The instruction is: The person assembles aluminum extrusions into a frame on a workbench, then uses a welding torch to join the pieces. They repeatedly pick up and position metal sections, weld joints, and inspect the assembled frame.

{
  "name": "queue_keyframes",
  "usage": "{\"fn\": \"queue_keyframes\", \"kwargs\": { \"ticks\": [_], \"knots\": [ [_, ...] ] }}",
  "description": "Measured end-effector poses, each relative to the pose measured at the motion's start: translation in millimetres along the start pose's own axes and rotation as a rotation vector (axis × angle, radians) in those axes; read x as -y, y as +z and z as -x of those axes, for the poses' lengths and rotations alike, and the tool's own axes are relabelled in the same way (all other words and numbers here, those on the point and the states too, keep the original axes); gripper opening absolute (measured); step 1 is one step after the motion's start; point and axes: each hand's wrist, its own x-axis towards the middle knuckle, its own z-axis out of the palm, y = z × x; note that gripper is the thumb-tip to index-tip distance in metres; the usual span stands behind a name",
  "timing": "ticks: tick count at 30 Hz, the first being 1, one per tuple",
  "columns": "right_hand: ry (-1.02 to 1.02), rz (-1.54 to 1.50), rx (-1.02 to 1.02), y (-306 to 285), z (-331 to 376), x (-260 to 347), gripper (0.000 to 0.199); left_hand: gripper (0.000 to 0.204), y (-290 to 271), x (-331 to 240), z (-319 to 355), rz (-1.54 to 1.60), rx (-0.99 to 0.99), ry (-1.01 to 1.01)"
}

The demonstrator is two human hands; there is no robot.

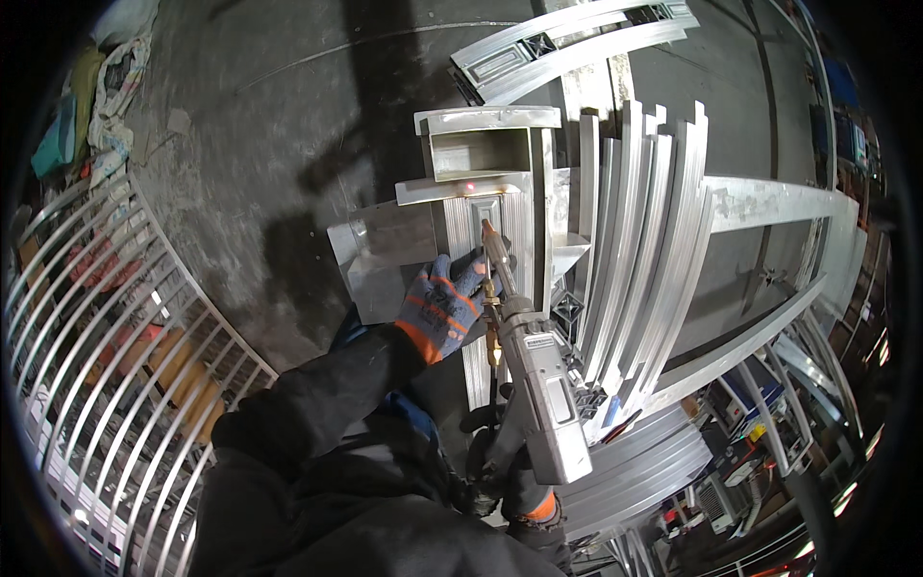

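Handheld welding gun (550, 389) mid-view, over ribbed metal post (459, 219). Left to right: my left hand (442, 308), gloved, curls round gun's front tube, fingertips partly hidden. Crossbar (433, 189) on post carries red light dot (470, 187); box-shaped frame (490, 117) sits beyond it. Parts stand set together, so I judge work partway; whether seams are joined, cannot tell. Nozzle (496, 252) close over post, no sparks visible. My right hand (508, 450), mostly behind gun, seems wrapped round handle. Farther right, metal profiles (663, 221) lie side by side, seemingly not worked in.
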Motion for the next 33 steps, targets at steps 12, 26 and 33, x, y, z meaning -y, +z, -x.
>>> {"fn": "queue_keyframes", "kwargs": {
  "ticks": [12,26,33],
  "knots": [
    [-0.325,0.056,-0.489,-4.2,87.4,-86.6,0.045,0.087,-0.4,-12.0,-15.3,0.025,-0.022,0.029],
    [0.063,-1.217,-1.158,-22.9,244.0,-404.2,0.033,0.061,32.0,-107.0,110.1,-0.303,0.389,0.612],
    [0.085,-1.263,-1.131,-17.8,301.6,-499.9,0.029,0.047,75.4,-135.7,109.6,-0.591,0.559,0.743]
  ]
}}
